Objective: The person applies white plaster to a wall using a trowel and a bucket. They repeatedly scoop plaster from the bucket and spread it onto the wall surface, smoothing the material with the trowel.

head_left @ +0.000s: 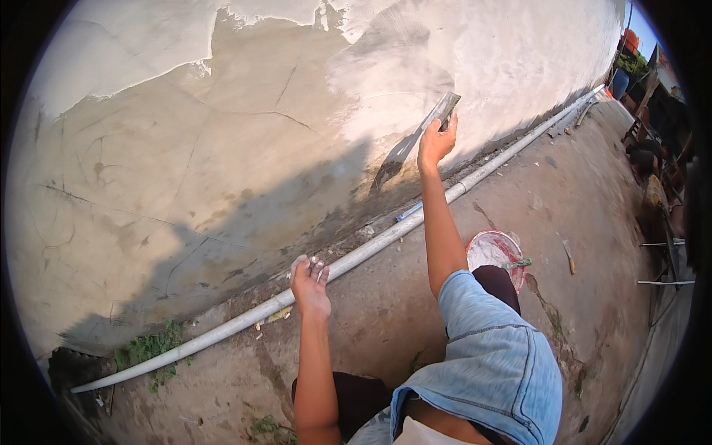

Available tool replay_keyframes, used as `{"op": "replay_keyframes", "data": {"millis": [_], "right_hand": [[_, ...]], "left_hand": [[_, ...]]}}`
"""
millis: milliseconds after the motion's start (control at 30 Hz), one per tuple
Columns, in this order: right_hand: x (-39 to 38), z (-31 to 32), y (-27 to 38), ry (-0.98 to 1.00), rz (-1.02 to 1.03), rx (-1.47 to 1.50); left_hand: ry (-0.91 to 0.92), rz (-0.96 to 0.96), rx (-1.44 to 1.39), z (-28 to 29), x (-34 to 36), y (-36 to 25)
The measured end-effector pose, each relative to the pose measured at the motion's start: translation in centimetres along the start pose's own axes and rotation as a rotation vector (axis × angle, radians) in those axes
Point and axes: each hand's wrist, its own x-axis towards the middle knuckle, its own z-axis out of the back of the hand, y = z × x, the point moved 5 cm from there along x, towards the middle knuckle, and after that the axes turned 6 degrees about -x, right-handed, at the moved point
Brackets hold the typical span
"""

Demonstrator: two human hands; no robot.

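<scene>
My right hand point(437, 143) is closed round a flat plastering trowel point(448, 106), raised close to the wall. The trowel's shadow falls on the wall below and left of it. My left hand point(310, 288) hangs in front of the wall's foot, just above the long pipe point(386, 239). Its fingers are loosely curled and apart, with white smears on the tips and nothing visible in them. The wall point(222, 141) has bare, cracked grey-tan render at the left and a whitish coat point(512, 59) along the top and right.
A red-rimmed bucket of white paste point(486, 249) stands by my knee, with a green-handled tool point(518, 263) across its rim. A small yellow-handled tool point(570, 259) lies on the ground point(586, 200). Weeds point(156, 345) grow beside the pipe. Clutter point(656, 159) lines the far right.
</scene>
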Motion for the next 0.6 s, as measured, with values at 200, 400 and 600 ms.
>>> {"op": "replay_keyframes", "data": {"millis": [200,400,600], "right_hand": [[-17.6,-3.7,12.5,0.311,0.514,0.102],[-28.2,-4.6,16.3,0.442,0.907,0.142],[-18.6,-0.3,14.9,0.343,0.771,0.378]], "left_hand": [[-0.019,-0.010,0.024,0.6,-0.1,-0.1],[-0.002,-0.006,0.019,0.8,0.6,0.1],[-0.035,-0.009,-0.024,1.2,0.1,-0.6]]}}
